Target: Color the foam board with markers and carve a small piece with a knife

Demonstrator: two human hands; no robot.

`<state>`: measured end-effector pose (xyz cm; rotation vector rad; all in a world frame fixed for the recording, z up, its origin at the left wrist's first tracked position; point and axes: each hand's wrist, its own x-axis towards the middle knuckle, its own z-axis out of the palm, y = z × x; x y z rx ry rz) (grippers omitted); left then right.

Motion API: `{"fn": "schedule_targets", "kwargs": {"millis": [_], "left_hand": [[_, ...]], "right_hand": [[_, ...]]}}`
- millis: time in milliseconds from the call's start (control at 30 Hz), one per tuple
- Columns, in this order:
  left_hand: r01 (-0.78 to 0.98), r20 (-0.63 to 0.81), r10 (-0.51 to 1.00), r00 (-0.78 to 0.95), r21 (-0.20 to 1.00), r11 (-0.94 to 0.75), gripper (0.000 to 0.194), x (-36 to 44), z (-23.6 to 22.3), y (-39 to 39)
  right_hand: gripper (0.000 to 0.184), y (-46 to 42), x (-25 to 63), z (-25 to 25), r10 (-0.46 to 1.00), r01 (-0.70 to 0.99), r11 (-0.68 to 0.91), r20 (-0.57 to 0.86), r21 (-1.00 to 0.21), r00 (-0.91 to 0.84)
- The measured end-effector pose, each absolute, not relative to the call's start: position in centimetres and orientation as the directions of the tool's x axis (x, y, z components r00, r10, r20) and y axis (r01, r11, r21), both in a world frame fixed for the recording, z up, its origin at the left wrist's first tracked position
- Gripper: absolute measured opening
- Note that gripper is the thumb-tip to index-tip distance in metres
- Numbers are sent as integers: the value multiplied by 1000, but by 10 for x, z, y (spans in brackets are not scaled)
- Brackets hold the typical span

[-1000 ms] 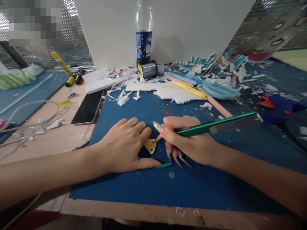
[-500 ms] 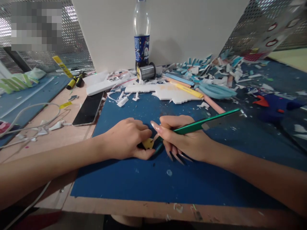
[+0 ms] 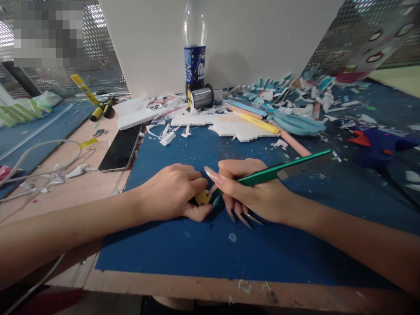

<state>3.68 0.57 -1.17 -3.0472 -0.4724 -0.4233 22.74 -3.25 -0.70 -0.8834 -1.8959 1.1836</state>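
Note:
My left hand [image 3: 179, 192] is closed around a small yellow piece [image 3: 202, 197] with dark spots, pressed low over the blue mat [image 3: 170, 249]. Most of that piece is hidden by my fingers and thumb. In my right hand [image 3: 252, 188] is a green utility knife [image 3: 285, 168], gripped like a pen. Its back end points up to the right, while its front end reaches down beside the yellow piece. Whether the blade touches the piece, I cannot tell. The long-nailed fingers of my right hand rest near the mat, close to my left thumb.
Behind my hands lie white foam pieces [image 3: 243, 129], a yellow cutter [image 3: 260, 124] and blue-handled scissors [image 3: 297, 124]. A wire spool [image 3: 202, 97] stands before a Pepsi bottle [image 3: 194, 63]. A phone [image 3: 120, 148] lies left, a blue glue gun [image 3: 382, 144] right. Foam scraps [image 3: 275, 94] pile at the back.
Both hands hold nearly the same place and grip. The knife's back end has shifted very slightly to the right, and the camera view has moved a little.

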Motion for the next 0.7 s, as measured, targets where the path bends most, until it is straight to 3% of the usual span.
{"fn": "schedule_targets", "kwargs": {"millis": [267, 433, 567, 633, 700], "left_hand": [[319, 280, 307, 910, 1, -948, 36, 40, -13, 5], [350, 254, 349, 902, 45, -936, 37, 39, -9, 5], [403, 215, 451, 866, 232, -885, 38, 35, -5, 9], [403, 221, 506, 834, 383, -831, 38, 33, -5, 12], [372, 223, 562, 797, 553, -746, 38, 30, -6, 15]], "right_hand": [[36, -36, 228, -8, 865, 176, 328, 220, -928, -451], [38, -38, 231, -11, 875, 271, 465, 391, -843, -285], [32, -33, 239, -3, 787, 454, 600, 589, -659, -185], [21, -31, 243, 9, 780, 486, 611, 578, -625, -238], [11, -38, 242, 24, 811, 424, 582, 458, -694, -364]]}}
